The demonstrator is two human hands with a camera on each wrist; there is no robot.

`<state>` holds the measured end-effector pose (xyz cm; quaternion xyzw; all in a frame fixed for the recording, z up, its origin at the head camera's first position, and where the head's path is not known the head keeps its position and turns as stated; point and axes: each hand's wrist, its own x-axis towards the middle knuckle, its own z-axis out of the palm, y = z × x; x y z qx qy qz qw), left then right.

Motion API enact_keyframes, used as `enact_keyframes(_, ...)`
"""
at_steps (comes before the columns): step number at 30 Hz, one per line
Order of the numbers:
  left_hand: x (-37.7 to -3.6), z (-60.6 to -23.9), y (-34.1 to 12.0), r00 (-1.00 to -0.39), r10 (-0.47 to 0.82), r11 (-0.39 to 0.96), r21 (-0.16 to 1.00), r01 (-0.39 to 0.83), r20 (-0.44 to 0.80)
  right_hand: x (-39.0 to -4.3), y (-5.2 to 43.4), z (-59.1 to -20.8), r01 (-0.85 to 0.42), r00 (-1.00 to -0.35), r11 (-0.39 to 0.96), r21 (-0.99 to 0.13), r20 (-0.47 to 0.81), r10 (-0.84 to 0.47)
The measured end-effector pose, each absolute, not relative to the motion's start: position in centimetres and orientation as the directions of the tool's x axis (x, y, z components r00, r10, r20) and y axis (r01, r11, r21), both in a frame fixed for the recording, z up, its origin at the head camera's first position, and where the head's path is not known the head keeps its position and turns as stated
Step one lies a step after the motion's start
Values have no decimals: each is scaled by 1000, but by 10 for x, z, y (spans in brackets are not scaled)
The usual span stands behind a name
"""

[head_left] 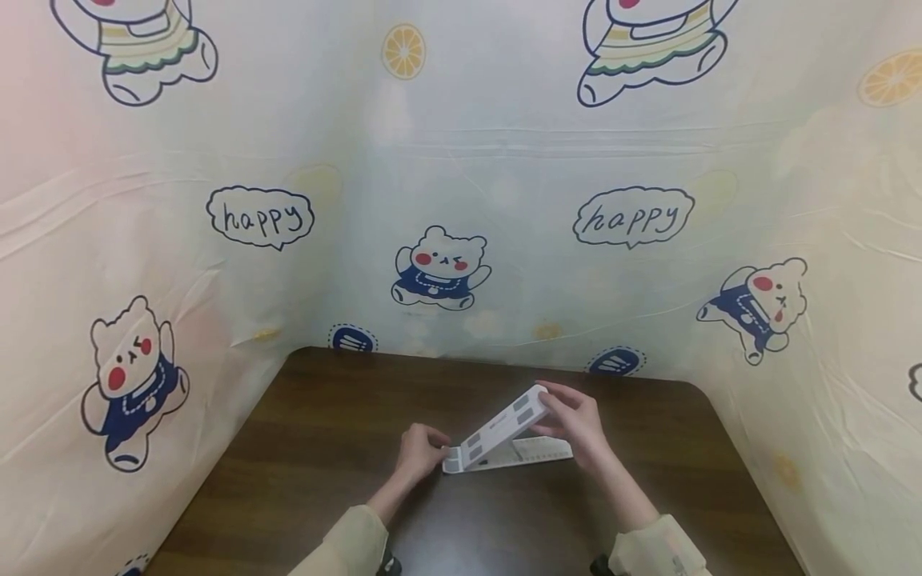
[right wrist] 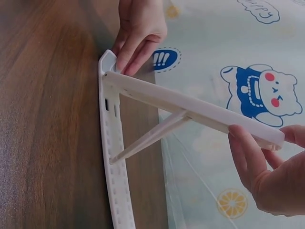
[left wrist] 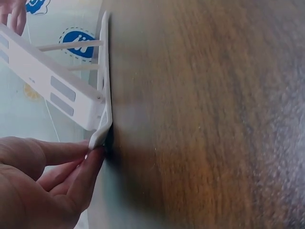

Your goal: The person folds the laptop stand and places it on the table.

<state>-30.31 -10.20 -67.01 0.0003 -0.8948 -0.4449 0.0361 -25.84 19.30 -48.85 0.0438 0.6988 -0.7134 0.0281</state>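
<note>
A white folding phone stand (head_left: 507,438) sits near the middle of the dark wooden desk (head_left: 302,448), its slotted base flat on the wood and its upper panel tilted up toward the right. A thin prop strut (right wrist: 150,136) runs from the underside of the panel down into one of the base's notches, as the right wrist view shows. Two grey rectangular pads mark the panel's face; a small line of printing lies between them, too small to read.

The left hand (head_left: 419,453) pinches the upturned lip at the stand's low, hinged end, thumb and fingertips closed on it, pressing it against the desk. The right hand (head_left: 579,426) holds the raised far edge of the panel, fingers curled over the top and thumb underneath, so both grips are closed on the stand.

Around the desk hangs a pale printed cloth (head_left: 461,176) with cartoon bears in blue dresses, orange slices and speech bubbles reading "happy" (head_left: 261,217). Small blue ovals near the desk's back edge carry "!!!" marks. Cream sleeves cover both forearms.
</note>
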Motion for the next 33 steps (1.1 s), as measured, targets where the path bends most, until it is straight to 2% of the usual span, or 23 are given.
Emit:
enact_keyframes(9,-312,-671,-105,-997,-31,591,806,36,68,-253,192,-487,120,-993,-48,-992,-120,0)
enact_keyframes(24,-336,-674,-109,-996,-78,567,824,-7,46,-247,186,-491,107,-993,-79,-991,-110,37)
enact_keyframes(33,-327,-653,-107,-994,-72,540,841,33,86,-247,188,-493,102,-994,-73,-992,-104,25)
